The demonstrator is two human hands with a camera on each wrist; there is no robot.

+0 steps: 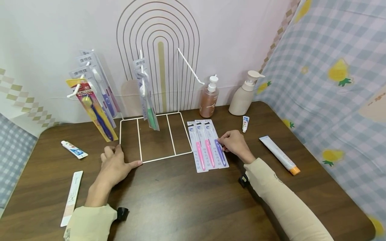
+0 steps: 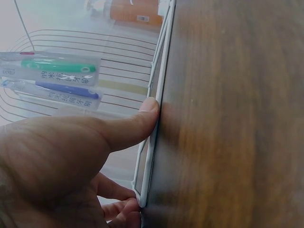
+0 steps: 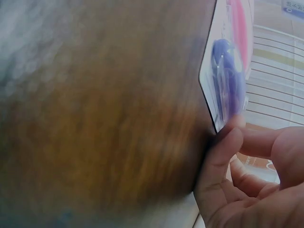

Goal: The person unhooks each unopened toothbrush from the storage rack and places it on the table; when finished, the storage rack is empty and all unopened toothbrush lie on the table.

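My left hand (image 1: pixel 113 165) holds the front left corner of a white wire display rack (image 1: pixel 159 159). In the left wrist view its thumb (image 2: pixel 149 105) lies on the front bar and the other fingers bend at the corner. My right hand (image 1: pixel 236 144) pinches the right edge of a packaged purple toothbrush (image 1: pixel 220 152), which lies on the table. In the right wrist view, thumb and forefinger meet at the edge of that pack (image 3: pixel 228 80). Two packaged pink toothbrushes (image 1: pixel 208 149) lie close beside it on the left.
Toothbrush packs (image 1: pixel 101 110) hang on the rack's left hook and green-handled ones (image 1: pixel 150 113) on its middle hook; the right hook (image 1: pixel 190 67) is bare. Behind stand an amber pump bottle (image 1: pixel 208 100) and a beige one (image 1: pixel 242 98). Toothpaste tubes (image 1: pixel 278 154) lie at both sides, near a long white packet (image 1: pixel 72 197).
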